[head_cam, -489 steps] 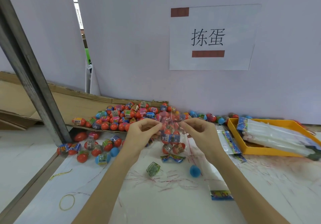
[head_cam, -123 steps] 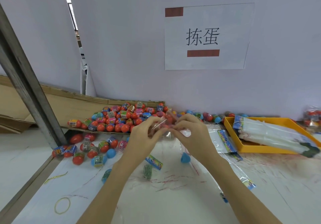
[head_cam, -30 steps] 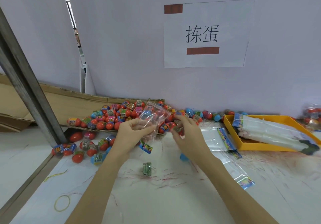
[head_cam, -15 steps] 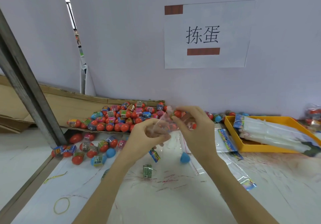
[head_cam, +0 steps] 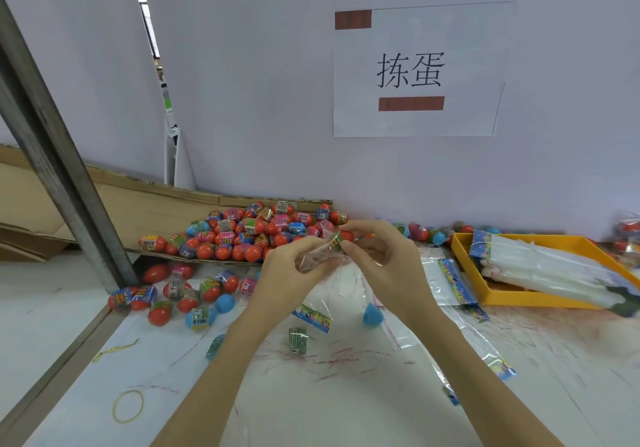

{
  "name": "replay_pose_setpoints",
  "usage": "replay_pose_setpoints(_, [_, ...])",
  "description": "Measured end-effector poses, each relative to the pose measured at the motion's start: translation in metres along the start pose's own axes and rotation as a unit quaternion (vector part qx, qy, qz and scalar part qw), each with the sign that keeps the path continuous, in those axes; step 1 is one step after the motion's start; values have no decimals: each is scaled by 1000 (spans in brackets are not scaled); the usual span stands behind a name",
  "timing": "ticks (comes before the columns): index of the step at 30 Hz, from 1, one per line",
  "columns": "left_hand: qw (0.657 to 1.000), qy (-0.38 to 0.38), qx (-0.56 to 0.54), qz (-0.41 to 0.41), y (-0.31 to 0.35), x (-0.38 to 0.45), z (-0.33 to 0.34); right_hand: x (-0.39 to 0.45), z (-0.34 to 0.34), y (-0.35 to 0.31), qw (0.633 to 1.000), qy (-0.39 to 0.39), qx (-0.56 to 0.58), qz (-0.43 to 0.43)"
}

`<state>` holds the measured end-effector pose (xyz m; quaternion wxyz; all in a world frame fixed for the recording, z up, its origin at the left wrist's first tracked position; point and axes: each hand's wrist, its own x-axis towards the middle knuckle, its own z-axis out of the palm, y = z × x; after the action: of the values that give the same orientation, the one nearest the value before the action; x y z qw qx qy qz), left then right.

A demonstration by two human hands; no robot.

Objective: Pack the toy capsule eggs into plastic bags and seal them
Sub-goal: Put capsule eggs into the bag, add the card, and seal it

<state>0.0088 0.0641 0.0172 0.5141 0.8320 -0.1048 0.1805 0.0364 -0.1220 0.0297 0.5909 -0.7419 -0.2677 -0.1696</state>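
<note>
red egg [head_cam: 341,237] crosswise at bag [head_cam: 317,259] mouth

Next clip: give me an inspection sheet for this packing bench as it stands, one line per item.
Surface: white table, marked with red scribbles.
Job's things: capsule eggs heaped on a cardboard sheet, more loose on the table; a clear plastic bag held up between both hands; an egg at its mouth.
Clutter: yellow rubber band, loose blue half-shell, flat empty bags.
Grippers: left hand grips the bag; right hand pinches the egg.
Cables: nothing seen.
Surroundings: yellow tray of bag bundles, paper sign on the wall, metal post.
</note>
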Motion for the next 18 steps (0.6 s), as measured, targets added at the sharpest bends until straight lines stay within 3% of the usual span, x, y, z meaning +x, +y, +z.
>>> replay_pose_setpoints(5, [999, 10, -19, -29, -1, 0, 1, -1, 4, 2, 988, 56, -117, -85])
replay_pose_setpoints(10, [998, 6, -34, -46, -1, 0, 1, -4, 7, 3, 984, 0, -125, -123])
replay_pose_setpoints(18, [999, -13, -26, -16, -1, -1, 2, -5, 10, 3, 999, -26, -25, -3])
